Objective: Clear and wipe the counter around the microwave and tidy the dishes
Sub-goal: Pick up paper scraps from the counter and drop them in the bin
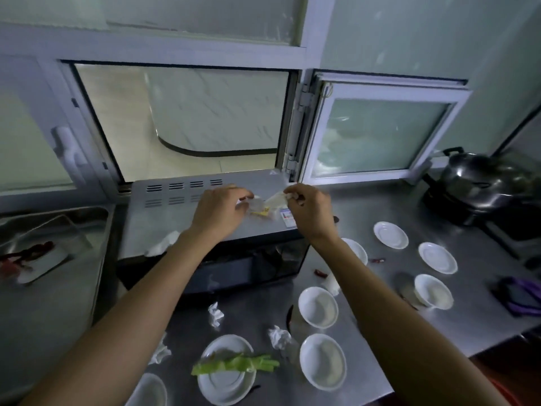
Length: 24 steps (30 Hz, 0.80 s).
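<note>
Your left hand (218, 210) and right hand (310, 208) each pinch scrunched wrappers (268, 205) on the microwave (164, 218). Green veggies (234, 365) lie across a plate (227, 385).

Open window (187, 118) straight ahead, frosted sash (380, 136) swung inward on its right. White handle (66, 145) left of the window, on a closed pane. Tiled floor beyond the window, with a curved marbled wall (216, 109). Black lidded pot (483, 183) far right of the window, below sash level. Purple-handled tool (521, 297) nearer than the pot, by the right edge; kind unclear.
</note>
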Motion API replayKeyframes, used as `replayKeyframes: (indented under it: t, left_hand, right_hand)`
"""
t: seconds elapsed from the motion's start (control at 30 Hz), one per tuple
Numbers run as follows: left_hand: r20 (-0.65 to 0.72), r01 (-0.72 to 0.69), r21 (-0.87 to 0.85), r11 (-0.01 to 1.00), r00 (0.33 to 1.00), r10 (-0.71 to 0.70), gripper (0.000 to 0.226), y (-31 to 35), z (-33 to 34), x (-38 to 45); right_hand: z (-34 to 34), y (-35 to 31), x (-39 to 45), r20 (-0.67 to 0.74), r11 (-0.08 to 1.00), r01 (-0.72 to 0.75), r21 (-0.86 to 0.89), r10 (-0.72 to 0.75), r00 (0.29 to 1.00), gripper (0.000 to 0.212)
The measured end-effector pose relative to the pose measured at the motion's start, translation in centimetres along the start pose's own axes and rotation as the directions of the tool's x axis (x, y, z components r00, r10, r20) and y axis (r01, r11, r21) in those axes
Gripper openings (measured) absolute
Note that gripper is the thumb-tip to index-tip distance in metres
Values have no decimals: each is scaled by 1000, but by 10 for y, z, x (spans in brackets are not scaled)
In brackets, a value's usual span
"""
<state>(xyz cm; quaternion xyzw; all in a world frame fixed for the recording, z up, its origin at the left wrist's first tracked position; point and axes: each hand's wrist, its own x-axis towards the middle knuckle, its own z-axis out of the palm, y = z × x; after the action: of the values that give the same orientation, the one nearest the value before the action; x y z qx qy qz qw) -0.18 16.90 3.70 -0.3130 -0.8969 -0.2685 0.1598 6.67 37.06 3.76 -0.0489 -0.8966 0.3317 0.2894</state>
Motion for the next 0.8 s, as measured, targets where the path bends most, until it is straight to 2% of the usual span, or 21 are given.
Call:
replayKeyframes:
  t: [0.2, 0.37, 0.7, 0.8]
  left_hand:
    - [49, -100, -42, 994, 994, 102, 20, 97, 48, -3]
    - [144, -180, -85, 980, 971, 191, 21, 189, 99, -21]
    - [296, -280, -218, 935, 894, 337, 18, 379, 210, -65]
    - [333, -322, -256, 912, 856, 396, 18, 427, 238, -78]
  right_hand:
    - [-84, 61, -50, -92, 994, -113, -12, 112, 990, 22]
    - [-163, 123, -116, -158, 970, -244, -19, 238, 958, 22]
    - [-310, 230, -262, -284, 875, -478, -80, 440, 852, 19]
    - [-344, 257, -304, -335, 821, -566, -71, 515, 789, 20]
